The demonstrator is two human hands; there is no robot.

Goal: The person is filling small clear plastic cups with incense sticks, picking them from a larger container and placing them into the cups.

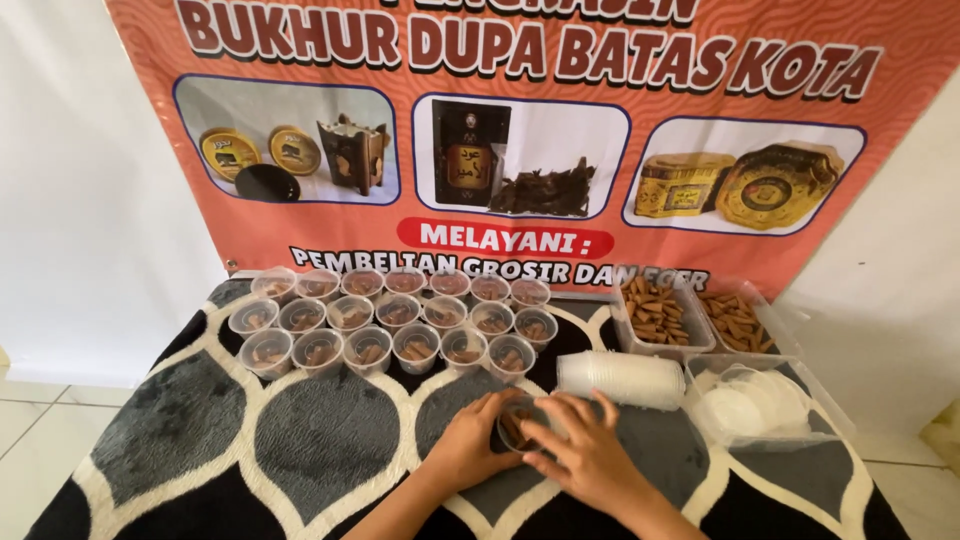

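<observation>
Both hands, left hand (468,440) and right hand (585,455), grasp a small plastic cup (518,425) of brown sticks between them, on the patterned rug (300,430).

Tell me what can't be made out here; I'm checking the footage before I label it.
Head view only:
- Small clear cup: mostly covered by the left hand and right hand; whether a lid is on it cannot be told.
- Brown pieces in the filled cups: too small to count.
- Clear tray of lids: glare hides how many.
- Banner: top cut off by the frame's edge.
</observation>
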